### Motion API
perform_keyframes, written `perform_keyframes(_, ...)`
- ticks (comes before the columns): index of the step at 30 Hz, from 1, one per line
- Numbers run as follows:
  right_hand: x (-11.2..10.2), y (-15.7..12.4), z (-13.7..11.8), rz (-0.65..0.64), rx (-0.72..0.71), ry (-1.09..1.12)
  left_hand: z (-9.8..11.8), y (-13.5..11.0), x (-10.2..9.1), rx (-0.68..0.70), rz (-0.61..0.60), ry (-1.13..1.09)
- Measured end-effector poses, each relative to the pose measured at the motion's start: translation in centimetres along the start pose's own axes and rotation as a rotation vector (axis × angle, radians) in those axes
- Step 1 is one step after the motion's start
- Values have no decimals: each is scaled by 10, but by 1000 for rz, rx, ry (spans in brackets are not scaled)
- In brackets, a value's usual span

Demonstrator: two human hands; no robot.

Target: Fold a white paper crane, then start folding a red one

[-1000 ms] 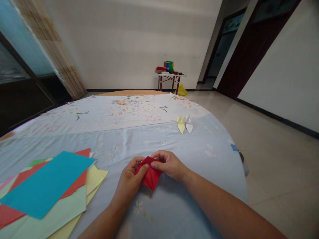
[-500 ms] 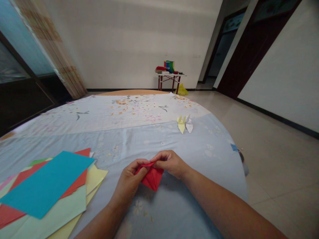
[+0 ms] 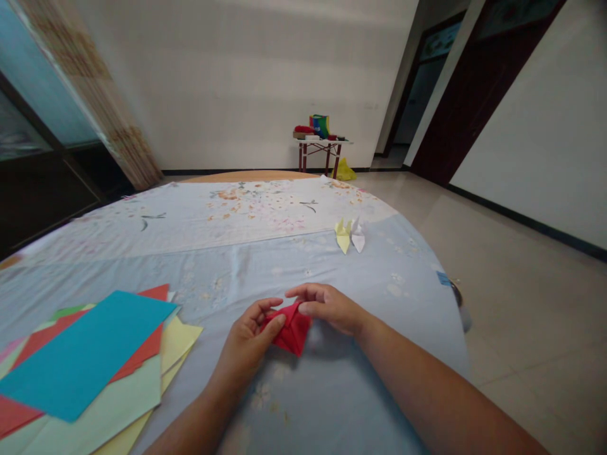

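A folded red paper piece (image 3: 291, 330) lies low over the pale blue flowered tablecloth (image 3: 265, 265), held between both hands. My left hand (image 3: 249, 341) pinches its left side with thumb and fingers. My right hand (image 3: 329, 308) presses on its upper right edge with fingers curled over it. The paper's lower tip points toward me.
A fanned stack of coloured sheets (image 3: 85, 354), teal on top, lies at the front left. Two small folded paper figures, yellow (image 3: 343, 235) and white (image 3: 358, 234), stand farther back on the right. The table's round edge drops off at right. A small table (image 3: 320, 151) stands by the far wall.
The red paper has been pressed lower and flatter toward the cloth. Both hands shifted slightly on it, with the right fingers now spread more over its top edge.
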State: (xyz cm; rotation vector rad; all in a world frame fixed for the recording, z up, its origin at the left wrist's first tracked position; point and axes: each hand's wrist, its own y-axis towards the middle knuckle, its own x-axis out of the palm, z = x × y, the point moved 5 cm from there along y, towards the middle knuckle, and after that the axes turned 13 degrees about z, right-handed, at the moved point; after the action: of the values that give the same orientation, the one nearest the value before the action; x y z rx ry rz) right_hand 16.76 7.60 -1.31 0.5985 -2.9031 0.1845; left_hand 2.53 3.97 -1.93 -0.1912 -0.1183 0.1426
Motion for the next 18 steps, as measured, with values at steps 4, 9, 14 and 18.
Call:
perform_keyframes(4,0,-1,2,52,48,-126,2,-1,0,31,-4,62)
perform_keyframes(9,1,0,5,98,31,-149,5,-2,1,6,36,104)
perform_keyframes(14,-3,1,6,108,11,-122,3,0,0,-46,26,97)
perform_keyframes(18,-3,2,5,118,-4,-96,-3,3,-3,-66,20,84)
